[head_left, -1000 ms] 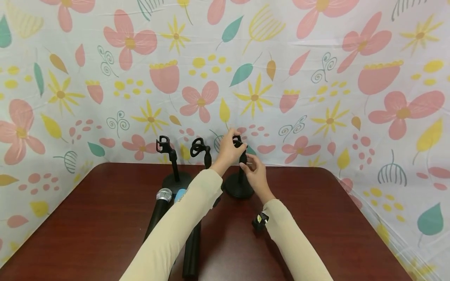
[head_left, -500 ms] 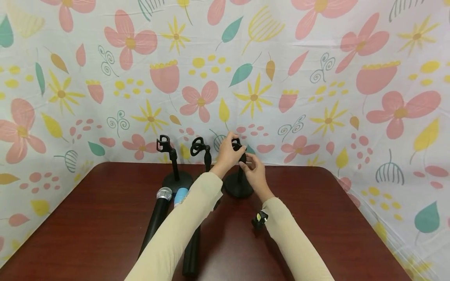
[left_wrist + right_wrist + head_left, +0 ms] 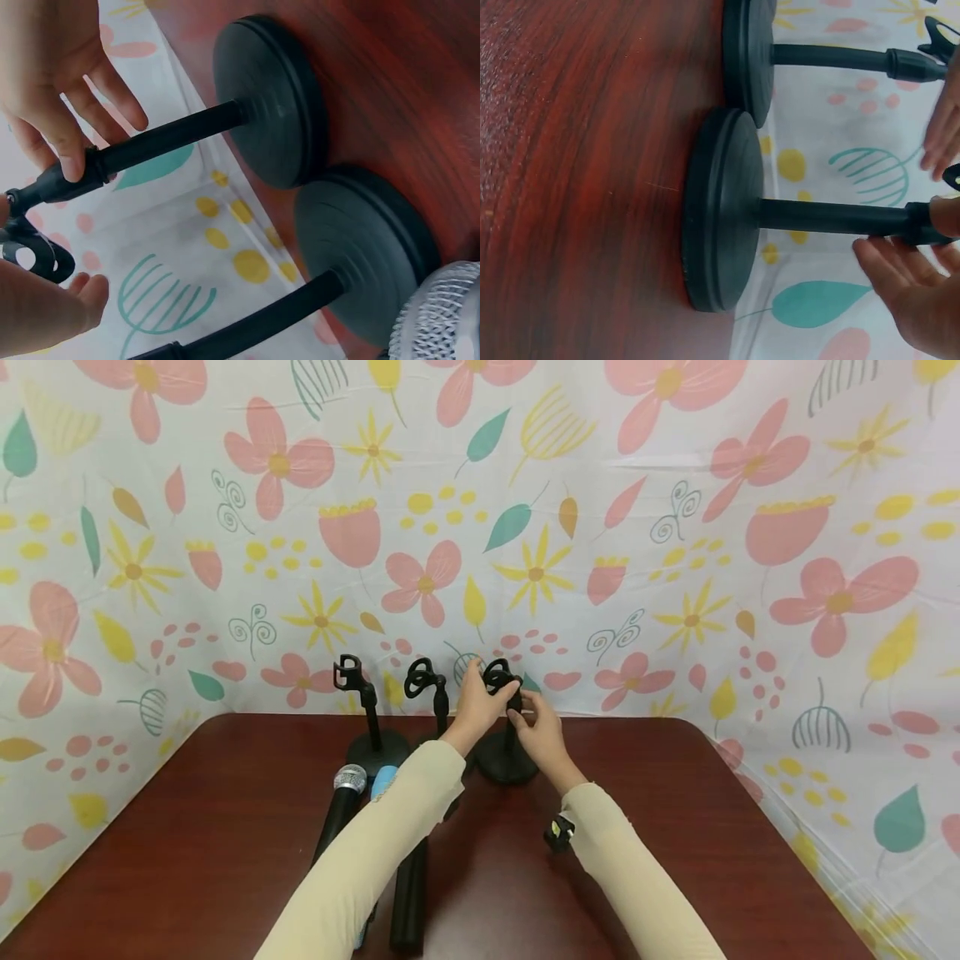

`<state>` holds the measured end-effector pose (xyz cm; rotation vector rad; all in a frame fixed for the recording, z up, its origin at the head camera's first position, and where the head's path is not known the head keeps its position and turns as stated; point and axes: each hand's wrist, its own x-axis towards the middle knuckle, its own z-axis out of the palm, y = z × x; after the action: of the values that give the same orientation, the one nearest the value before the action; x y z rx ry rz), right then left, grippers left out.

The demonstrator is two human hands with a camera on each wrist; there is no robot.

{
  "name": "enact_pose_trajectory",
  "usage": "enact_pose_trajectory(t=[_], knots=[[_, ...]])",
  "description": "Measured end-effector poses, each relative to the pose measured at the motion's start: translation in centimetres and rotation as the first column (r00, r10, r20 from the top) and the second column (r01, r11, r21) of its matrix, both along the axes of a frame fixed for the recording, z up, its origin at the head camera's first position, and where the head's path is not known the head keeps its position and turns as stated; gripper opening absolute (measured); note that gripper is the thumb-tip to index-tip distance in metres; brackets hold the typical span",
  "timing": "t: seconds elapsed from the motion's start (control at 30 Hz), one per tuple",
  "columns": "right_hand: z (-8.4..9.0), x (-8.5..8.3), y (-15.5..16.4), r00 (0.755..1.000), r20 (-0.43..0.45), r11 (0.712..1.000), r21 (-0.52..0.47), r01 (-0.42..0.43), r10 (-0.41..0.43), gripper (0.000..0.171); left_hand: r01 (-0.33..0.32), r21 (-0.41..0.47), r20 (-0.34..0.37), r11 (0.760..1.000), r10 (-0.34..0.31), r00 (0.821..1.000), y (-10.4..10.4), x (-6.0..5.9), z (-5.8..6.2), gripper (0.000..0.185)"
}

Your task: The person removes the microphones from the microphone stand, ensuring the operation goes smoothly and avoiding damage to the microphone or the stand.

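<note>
Rightmost mic stand point(image 3: 504, 752) upright at table point(image 3: 675, 827) rear, just beside middle stand point(image 3: 435, 693). Left hand point(image 3: 475, 706) cups clip point(image 3: 497, 677) at top, fingers curled, apparently gripping. Right hand point(image 3: 537, 733) pinches pole below clip. Microphones point(image 3: 341, 810) lie near front-left.

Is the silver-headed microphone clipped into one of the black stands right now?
No, the silver-headed black microphone lies flat on the dark red wooden table, in front of the leftmost black round-based stand.
</note>
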<state>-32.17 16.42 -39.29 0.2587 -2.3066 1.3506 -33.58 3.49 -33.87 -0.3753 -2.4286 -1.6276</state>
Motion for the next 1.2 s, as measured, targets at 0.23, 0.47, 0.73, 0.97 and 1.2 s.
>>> enact_pose_trajectory(t=[0.23, 0.47, 0.73, 0.97, 1.2], knots=[[0.7, 0.7, 0.3, 0.995, 0.099, 0.997, 0.078, -0.015, 0.007, 0.046, 0.055, -0.056, 0.058, 0.997, -0.052, 0.997, -0.9, 0.6, -0.8, 0.073], [1.0, 1.9, 1.3, 0.992, 0.119, 0.983, 0.175, -0.059, 0.038, 0.043, 0.118, -0.091, 0.227, 0.989, -0.095, 0.969, -1.5, 1.9, -0.8, 0.067], [1.1, 3.7, 2.9, 0.992, 0.113, 0.972, 0.219, -0.087, 0.063, 0.042, 0.249, -0.160, 0.395, 0.955, -0.169, 0.903, -2.4, 3.5, -0.5, 0.065], [1.4, 4.8, 4.0, 0.993, 0.108, 0.967, 0.242, -0.075, 0.051, 0.044, 0.290, -0.179, 0.393, 0.940, -0.202, 0.897, -4.2, 4.5, 0.3, 0.052], [2.5, 6.0, 5.5, 1.000, -0.011, 0.960, 0.279, -0.013, 0.017, 0.038, 0.293, -0.217, 0.323, 0.931, -0.215, 0.922, -7.5, 6.1, 2.0, 0.042]])
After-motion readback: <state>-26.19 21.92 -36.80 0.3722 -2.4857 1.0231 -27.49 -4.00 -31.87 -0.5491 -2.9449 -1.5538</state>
